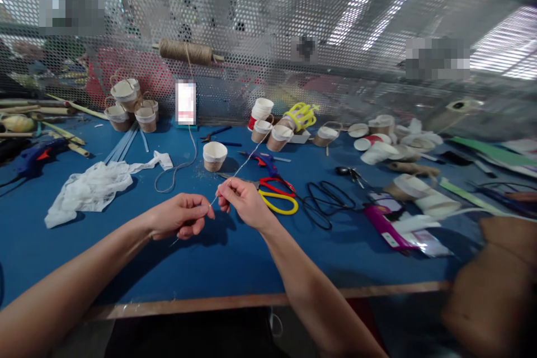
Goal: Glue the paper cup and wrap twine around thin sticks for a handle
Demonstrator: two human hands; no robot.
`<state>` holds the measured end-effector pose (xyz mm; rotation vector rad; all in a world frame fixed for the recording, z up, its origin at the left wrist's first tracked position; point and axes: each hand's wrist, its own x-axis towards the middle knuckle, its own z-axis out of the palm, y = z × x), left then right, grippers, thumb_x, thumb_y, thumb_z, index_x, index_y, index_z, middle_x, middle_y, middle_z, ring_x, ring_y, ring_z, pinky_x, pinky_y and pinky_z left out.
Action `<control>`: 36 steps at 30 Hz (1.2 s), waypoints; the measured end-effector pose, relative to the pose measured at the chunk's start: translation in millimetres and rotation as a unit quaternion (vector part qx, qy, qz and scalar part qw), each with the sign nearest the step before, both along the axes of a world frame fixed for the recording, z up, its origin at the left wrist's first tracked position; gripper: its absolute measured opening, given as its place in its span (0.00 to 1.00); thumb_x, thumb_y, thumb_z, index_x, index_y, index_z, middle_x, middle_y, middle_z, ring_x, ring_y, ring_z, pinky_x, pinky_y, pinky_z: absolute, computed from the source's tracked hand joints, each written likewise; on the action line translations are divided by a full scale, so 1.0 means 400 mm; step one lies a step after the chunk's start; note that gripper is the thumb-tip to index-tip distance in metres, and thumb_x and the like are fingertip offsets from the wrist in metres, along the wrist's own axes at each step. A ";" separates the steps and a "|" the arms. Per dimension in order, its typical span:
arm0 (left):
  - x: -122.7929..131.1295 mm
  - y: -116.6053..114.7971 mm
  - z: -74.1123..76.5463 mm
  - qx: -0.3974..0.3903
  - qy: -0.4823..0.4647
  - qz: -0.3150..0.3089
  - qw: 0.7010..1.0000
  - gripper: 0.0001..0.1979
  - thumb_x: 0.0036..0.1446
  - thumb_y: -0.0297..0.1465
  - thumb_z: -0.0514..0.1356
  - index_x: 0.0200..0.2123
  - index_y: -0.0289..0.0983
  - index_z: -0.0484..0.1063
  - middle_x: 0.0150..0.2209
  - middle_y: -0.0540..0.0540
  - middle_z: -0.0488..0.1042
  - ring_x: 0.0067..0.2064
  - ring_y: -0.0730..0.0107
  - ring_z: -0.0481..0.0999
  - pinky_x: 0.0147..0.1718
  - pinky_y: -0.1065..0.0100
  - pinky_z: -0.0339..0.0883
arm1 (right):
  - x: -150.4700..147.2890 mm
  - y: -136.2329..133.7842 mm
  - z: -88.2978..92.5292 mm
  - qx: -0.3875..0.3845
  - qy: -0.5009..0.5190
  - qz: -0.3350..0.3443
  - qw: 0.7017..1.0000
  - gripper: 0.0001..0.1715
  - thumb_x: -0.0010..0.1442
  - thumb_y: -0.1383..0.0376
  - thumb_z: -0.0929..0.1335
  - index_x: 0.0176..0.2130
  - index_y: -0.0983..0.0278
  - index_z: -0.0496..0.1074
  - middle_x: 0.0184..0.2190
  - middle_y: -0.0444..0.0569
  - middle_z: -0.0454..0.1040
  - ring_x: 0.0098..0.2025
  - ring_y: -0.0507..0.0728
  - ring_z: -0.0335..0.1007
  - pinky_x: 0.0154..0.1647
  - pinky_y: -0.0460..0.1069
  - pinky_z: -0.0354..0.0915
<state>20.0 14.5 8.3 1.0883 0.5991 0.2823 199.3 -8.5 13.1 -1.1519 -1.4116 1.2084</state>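
Observation:
Between my two hands runs a thin twisted twine (243, 163), slanting up and to the right over the blue table. My left hand (184, 216) pinches it near its lower end, thumb against the fingers. Just to the right, my right hand (240, 200) pinches the same twine a little higher. Behind my hands stands a small twine-wrapped cup (215, 158) with a white rim. Scissors with one red and one yellow handle (280, 205) lie right beside my right hand, their blades partly hidden by it.
A twine roll (185, 51) hangs on the perforated screen, its strand trailing onto the table. White fabric (94, 187) lies left; a blue glue gun (265, 162), black cable (329, 201) and purple packet (390, 226) lie right. Several small baskets (146, 118) stand behind. Another person's arm shows far right.

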 end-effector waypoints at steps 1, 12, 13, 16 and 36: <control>0.000 0.000 0.000 0.000 0.001 0.004 1.000 0.11 0.54 0.37 0.57 0.31 0.33 0.66 0.15 0.55 0.67 0.11 0.85 0.56 0.11 0.79 0.46 | 0.000 0.001 -0.002 -0.001 0.006 -0.002 1.000 0.17 0.51 0.54 0.67 0.25 0.66 0.67 0.17 0.40 0.67 0.18 0.46 0.64 0.20 0.43 0.61; -0.006 0.011 -0.001 -0.023 -0.014 0.041 0.999 0.16 0.51 0.39 0.59 0.35 0.30 0.71 0.25 0.45 0.76 0.24 0.73 0.74 0.26 0.71 0.66 | 0.020 0.015 0.000 0.014 0.102 -0.038 0.994 0.13 0.48 0.59 0.71 0.28 0.66 0.68 0.21 0.42 0.72 0.23 0.49 0.70 0.24 0.45 0.66; -0.010 0.015 0.000 -0.020 -0.007 0.049 0.999 0.16 0.51 0.39 0.59 0.35 0.30 0.71 0.25 0.45 0.76 0.25 0.73 0.74 0.27 0.71 0.66 | 0.024 0.016 -0.001 0.019 0.108 -0.052 0.993 0.13 0.48 0.59 0.71 0.28 0.66 0.68 0.21 0.42 0.72 0.22 0.49 0.70 0.24 0.45 0.66; -0.017 0.022 0.003 -0.004 0.020 0.051 0.999 0.15 0.50 0.39 0.60 0.32 0.31 0.72 0.22 0.48 0.74 0.21 0.78 0.71 0.23 0.74 0.62 | 0.033 0.020 -0.003 0.019 0.121 -0.071 0.990 0.13 0.48 0.59 0.71 0.28 0.66 0.69 0.21 0.42 0.73 0.22 0.49 0.69 0.23 0.45 0.66; -0.023 0.016 -0.005 0.100 0.051 0.004 0.994 0.13 0.49 0.39 0.61 0.27 0.32 0.71 0.16 0.53 0.68 0.17 0.81 0.63 0.19 0.75 0.54 | 0.065 0.026 0.018 0.045 0.193 -0.107 0.974 0.13 0.47 0.57 0.71 0.29 0.65 0.71 0.23 0.42 0.73 0.23 0.48 0.68 0.24 0.44 0.64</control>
